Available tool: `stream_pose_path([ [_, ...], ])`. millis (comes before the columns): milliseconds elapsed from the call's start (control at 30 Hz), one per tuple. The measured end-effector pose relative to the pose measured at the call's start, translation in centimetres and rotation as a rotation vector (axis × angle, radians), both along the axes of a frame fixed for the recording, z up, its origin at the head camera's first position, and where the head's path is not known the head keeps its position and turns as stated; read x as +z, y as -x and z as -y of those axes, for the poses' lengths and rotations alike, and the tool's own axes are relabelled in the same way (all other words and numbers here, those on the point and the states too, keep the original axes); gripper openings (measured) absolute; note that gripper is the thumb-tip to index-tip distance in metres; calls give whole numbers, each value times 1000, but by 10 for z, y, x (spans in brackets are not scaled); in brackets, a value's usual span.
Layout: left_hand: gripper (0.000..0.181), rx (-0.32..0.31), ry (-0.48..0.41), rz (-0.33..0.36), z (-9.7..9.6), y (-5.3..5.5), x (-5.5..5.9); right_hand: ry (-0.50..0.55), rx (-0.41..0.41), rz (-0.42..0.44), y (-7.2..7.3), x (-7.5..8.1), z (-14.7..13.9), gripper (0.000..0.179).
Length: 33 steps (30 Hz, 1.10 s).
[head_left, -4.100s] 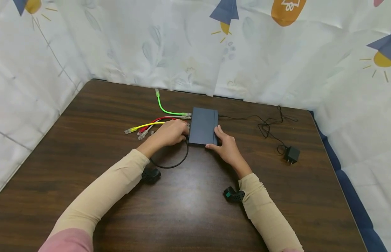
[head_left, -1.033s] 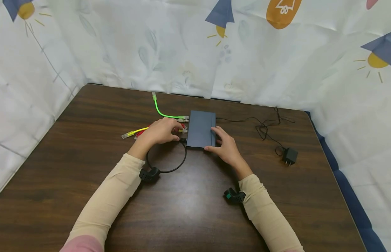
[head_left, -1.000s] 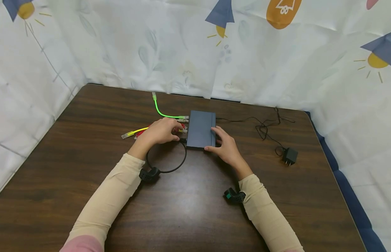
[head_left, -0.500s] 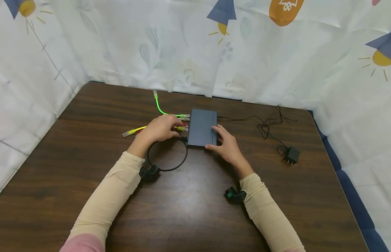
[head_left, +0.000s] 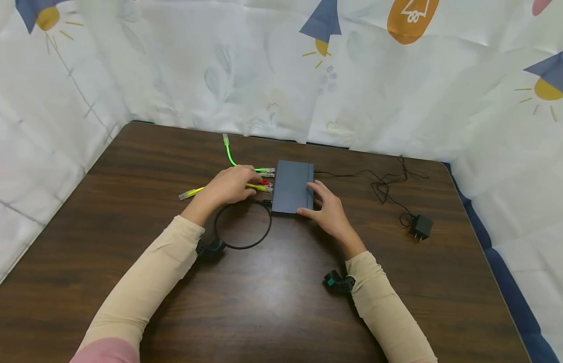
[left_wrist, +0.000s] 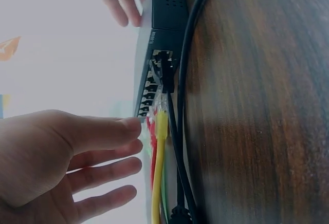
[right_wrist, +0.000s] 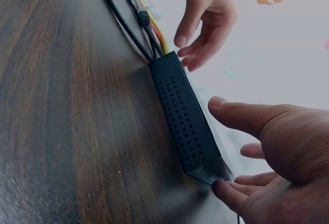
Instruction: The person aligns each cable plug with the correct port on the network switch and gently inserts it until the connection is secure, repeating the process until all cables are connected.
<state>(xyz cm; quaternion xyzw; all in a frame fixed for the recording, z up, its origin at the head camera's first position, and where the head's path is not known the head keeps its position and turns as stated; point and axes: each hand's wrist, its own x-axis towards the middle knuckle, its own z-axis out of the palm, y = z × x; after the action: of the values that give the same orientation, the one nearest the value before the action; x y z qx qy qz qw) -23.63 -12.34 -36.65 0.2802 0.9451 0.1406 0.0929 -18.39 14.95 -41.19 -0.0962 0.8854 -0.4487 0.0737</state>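
Shifting back from the ports since four seconds ago, my left hand [head_left: 233,185] is now hovering over the yellow cable [left_wrist: 160,131], whose plug, hidden by my fingers then, is showing beside the box [head_left: 292,185]. That one blue-grey box is lying flat on the table [head_left: 272,302], past its middle, its long axis running away from me, its row of ports facing left and its short perforated side facing me. On the port side I am counting one yellow, one red cable [left_wrist: 153,142], one green cable [head_left: 226,141], one black cable [left_wrist: 192,21] and one grey plug [head_left: 267,175]. Black is meeting the port nearest me and bending round in a loop; whether the yellow plug is sitting fully in, I cannot tell. My left hand is staying loosely spread, thumb and fingers apart, just beside the yellow and red; I cannot tell if a fingertip is touching them. My right hand [head_left: 329,212] is straddling the box's near right corner, fingers parted and relaxed, one fingertip meeting the right side; I cannot tell if the thumb is pressing. Farther right, one thin dark lead [head_left: 380,184] is winding in a tangle from the box to one black adapter [head_left: 420,227] with two prongs showing. Beyond the table, printed white sheeting [head_left: 263,75] is hanging.
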Motion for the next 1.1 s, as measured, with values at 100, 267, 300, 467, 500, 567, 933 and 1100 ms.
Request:
stream_pose_path([
  [100,28,-21,20,-8,-4,2,0,5,0,3,0,1,-1,77],
  [267,28,-31,34,-10,-7,5,-1,9,-6,-2,1,0,-1,77],
  [300,28,-32,37,-10,-8,6,-1,10,-8,-4,1,0,-2,77],
  [467,23,-30,60,-20,-9,9,-4,0,-7,-7,1,0,-3,77],
  [500,22,-30,64,-21,-9,9,-5,-1,-5,-6,1,0,-3,77],
  [567,20,-34,70,-24,-9,10,-6,-3,0,-3,1,-1,-3,77],
  [933,21,-41,103,-18,-14,11,-8,11,-4,10,1,-2,-3,76],
  [1100,21,-30,124,-16,-15,12,-7,17,-3,20,2,-1,-3,75],
])
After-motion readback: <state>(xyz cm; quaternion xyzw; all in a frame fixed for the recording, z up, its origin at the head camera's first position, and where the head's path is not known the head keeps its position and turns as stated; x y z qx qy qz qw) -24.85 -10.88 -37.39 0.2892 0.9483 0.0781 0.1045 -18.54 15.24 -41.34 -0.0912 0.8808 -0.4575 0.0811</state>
